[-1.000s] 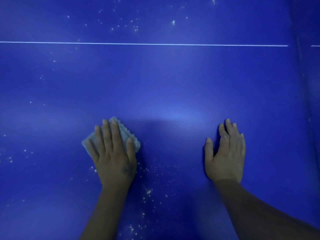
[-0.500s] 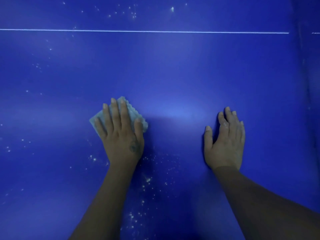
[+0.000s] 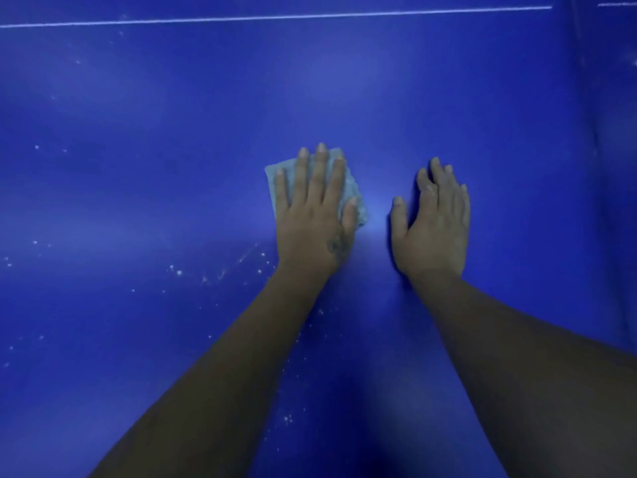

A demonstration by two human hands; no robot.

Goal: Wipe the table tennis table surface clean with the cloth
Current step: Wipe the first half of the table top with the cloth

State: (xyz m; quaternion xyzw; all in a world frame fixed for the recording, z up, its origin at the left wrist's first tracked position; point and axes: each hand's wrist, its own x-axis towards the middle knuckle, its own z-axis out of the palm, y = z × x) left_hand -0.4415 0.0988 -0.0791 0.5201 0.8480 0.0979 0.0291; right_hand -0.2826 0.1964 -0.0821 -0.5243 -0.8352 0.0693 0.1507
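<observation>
The blue table tennis table (image 3: 172, 132) fills the view. My left hand (image 3: 315, 208) lies flat with straight fingers on a small pale folded cloth (image 3: 274, 177) and presses it against the surface at the middle. The cloth shows past the fingertips and on both sides of the hand. My right hand (image 3: 432, 225) rests flat on the bare table just right of the cloth, fingers straight and close together. White specks (image 3: 179, 270) dot the surface left of and below my left wrist.
A thin white line (image 3: 241, 18) crosses the table near the top of the view. A darker seam or edge (image 3: 586, 98) runs down the far right side. More faint specks lie scattered at the far left.
My left hand has slid the cloth forward and to the right, closer to my right hand. The specks now lie behind it. My right hand has stayed flat on the table.
</observation>
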